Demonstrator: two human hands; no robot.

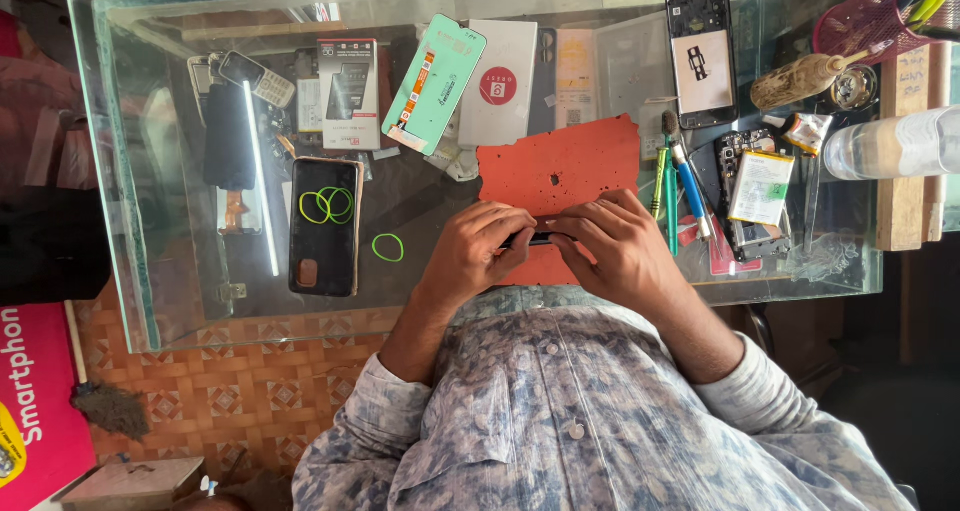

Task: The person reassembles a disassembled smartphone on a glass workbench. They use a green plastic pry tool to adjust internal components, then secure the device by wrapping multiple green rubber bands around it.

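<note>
Your left hand [470,254] and right hand [622,249] are closed together on a small, dark, slim object [533,239], probably a phone part. Only a short strip of it shows between your fingertips, so its colour beyond dark and its full shape cannot be told. That visible strip runs from 9 to 3 o'clock, its long axis lying across you; which end is which is hidden under your fingers. Both hands pinch it narrowly, left from the 9 o'clock end, right from the 3 o'clock end.

It sits just above a ragged orange rubber work mat [557,171], which lies on a thick clear glass tabletop [150,171]; through the glass you see a patterned tile floor [230,396].

At 9 o'clock from your hands a loose green rubber band [388,248] rests on the glass, and further that way a black phone lying face down [325,226] carries more green bands. At 11 o'clock a mint-green screen protector pack [436,83] lies tilted. At 3 o'clock, just beside your right hand, stand a blue-handled screwdriver [690,191] and an opened phone with a white battery [758,186]. At 1 o'clock lies a black phone frame [701,55].
</note>
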